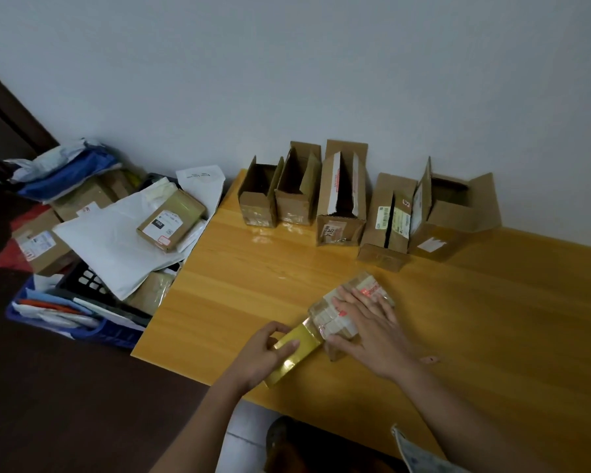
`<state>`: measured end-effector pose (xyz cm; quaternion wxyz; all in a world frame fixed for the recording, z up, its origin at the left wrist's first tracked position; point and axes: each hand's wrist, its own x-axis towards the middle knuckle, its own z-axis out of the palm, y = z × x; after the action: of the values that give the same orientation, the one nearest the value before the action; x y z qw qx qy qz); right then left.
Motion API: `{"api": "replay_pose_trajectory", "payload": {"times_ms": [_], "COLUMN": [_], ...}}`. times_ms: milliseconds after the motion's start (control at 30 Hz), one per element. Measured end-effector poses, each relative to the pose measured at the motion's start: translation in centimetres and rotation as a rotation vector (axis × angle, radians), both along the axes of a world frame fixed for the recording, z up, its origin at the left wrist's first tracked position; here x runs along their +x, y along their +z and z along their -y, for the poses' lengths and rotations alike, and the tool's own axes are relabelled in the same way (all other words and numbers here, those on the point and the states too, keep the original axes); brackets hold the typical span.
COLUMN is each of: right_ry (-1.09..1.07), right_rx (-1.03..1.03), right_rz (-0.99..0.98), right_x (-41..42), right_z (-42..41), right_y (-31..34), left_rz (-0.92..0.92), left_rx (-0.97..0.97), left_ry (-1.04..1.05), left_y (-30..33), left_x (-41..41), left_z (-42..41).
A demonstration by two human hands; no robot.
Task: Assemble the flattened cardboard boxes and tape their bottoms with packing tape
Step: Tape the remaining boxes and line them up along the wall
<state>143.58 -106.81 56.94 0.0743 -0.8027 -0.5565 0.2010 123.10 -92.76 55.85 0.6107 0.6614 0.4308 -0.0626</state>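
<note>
A small cardboard box (362, 285) lies near the front of the wooden table (475, 319), its upper face covered in shiny tape and red print. My right hand (369, 332) lies flat on that face with straight fingers. My left hand (263, 353) grips a yellowish roll of packing tape (296, 358) just left of the box. A strip of tape runs from the roll onto the box's near end.
Several assembled boxes (342, 199) stand with open tops in a row along the wall at the back of the table. Left of the table a blue crate (110, 332) and a heap of parcels and white mailer bags (116, 240) fill the floor.
</note>
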Motion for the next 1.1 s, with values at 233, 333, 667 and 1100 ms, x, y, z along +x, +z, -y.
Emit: {"api": "replay_pose_trajectory", "payload": {"times_ms": [233, 333, 667, 1100], "right_ry": [0.003, -0.015, -0.106, -0.26], "right_rx": [-0.029, 0.004, 0.06, 0.126], "right_rz": [0.009, 0.012, -0.217, 0.029], "right_x": [0.0, -0.1, 1.1, -1.6], "right_z": [-0.8, 0.3, -0.5, -1.9], "right_y": [0.1, -0.5, 0.1, -1.4], "left_rz": [0.039, -0.013, -0.018, 0.002], "left_rx": [-0.025, -0.017, 0.252, 0.257], "left_ry": [0.083, 0.023, -0.089, -0.035], "left_y": [-0.1, 0.1, -1.1, -2.1], "left_x": [-0.9, -0.4, -0.3, 2.4], "left_z": [-0.3, 0.4, 1.3, 1.2]}}
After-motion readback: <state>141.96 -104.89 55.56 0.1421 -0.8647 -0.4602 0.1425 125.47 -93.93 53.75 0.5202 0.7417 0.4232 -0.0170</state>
